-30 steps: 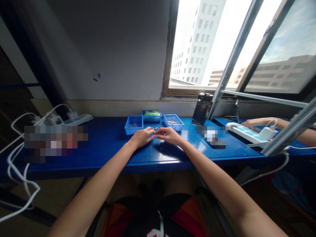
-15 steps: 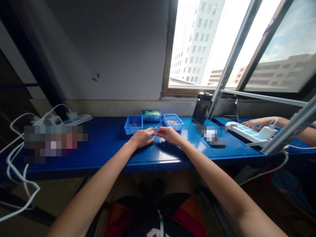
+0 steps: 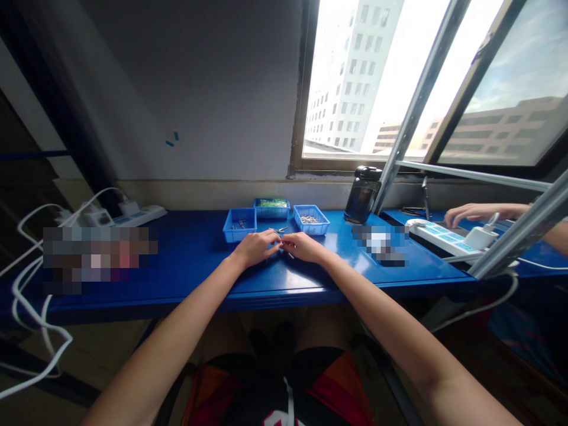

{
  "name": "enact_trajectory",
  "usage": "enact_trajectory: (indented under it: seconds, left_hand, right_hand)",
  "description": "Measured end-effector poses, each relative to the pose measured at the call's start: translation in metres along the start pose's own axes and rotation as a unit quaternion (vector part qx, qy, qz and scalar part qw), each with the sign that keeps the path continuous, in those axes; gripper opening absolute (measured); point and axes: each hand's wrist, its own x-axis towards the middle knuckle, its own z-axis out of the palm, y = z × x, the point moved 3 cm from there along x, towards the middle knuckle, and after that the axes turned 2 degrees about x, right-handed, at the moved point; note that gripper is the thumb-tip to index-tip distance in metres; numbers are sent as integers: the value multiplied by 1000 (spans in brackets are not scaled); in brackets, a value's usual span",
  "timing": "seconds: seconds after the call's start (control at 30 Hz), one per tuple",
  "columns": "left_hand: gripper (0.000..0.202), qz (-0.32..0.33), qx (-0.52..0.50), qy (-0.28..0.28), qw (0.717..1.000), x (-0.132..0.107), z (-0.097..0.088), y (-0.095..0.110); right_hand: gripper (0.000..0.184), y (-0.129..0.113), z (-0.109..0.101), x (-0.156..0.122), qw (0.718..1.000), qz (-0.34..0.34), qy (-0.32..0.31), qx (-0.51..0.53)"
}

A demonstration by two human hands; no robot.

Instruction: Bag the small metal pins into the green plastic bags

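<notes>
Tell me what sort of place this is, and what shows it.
Likely a shared workshop: a long blue workbench, an open blue bin of small metallic-looking pieces, and another person's hand at the neighbouring table.

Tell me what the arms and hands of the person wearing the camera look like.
The left arm and right arm are bare as far as they show, with no sleeves. The left hand and right hand wear no gloves. No watch or wristband shows; rings or small markings are too fine to make out.
</notes>
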Motion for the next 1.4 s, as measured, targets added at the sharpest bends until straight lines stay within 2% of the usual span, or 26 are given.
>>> enact_trajectory:
  seconds: [0.2, 0.5, 0.7, 0.97, 1.17, 1.4]
  left_hand:
    - [25, 6, -1, -1, 1000, 0, 0, 0]
    - [23, -22, 13, 6, 1000, 0, -1, -3]
    - [20, -45, -1, -9, 999, 0, 1, -7]
    - [31, -76, -10, -41, 996, -1, 2, -9]
    - [31, -103, -12, -80, 991, -1, 3, -10]
    - [32, -124, 6, -81, 989, -2, 4, -12]
  right_hand:
    - [19, 1, 1, 0, 1000, -9, -3, 4]
    - [14, -3, -5, -1, 999, 34, 6, 18]
    - [15, 9, -3, 0, 999, 41, 25, 11]
    - [12, 16, -8, 0, 997, 50, 61, -2]
    - [13, 15, -11, 0, 996, 56, 74, 10]
    - [15, 14, -12, 0, 996, 54, 74, 17]
